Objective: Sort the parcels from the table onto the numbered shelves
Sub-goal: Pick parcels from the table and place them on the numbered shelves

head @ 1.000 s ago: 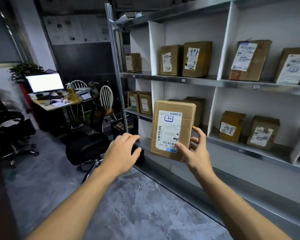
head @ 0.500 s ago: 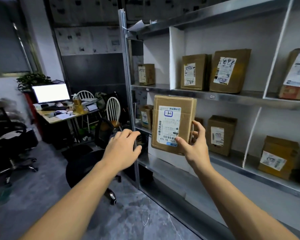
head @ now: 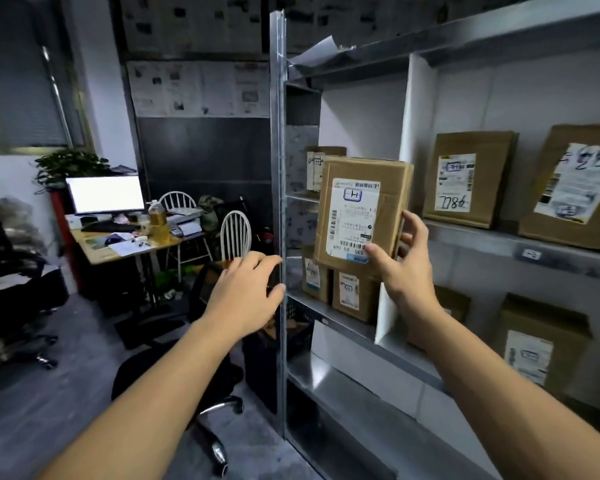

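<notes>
Parcel (head: 361, 216) stands upright mid-frame, close in front of the shelves (head: 492, 237), pinched at its lower right corner by the right hand (head: 406, 268), while the left hand (head: 246, 299) hangs loose and empty, lower left.

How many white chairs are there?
2. One white spindle-back chair stands behind the wooden desk; the second white chair stands at its right end. More may be hidden.

Metal shelving (head: 482, 239), white dividers (head: 417, 109) — labelled parcels (head: 466, 180) standing on tiers
</notes>
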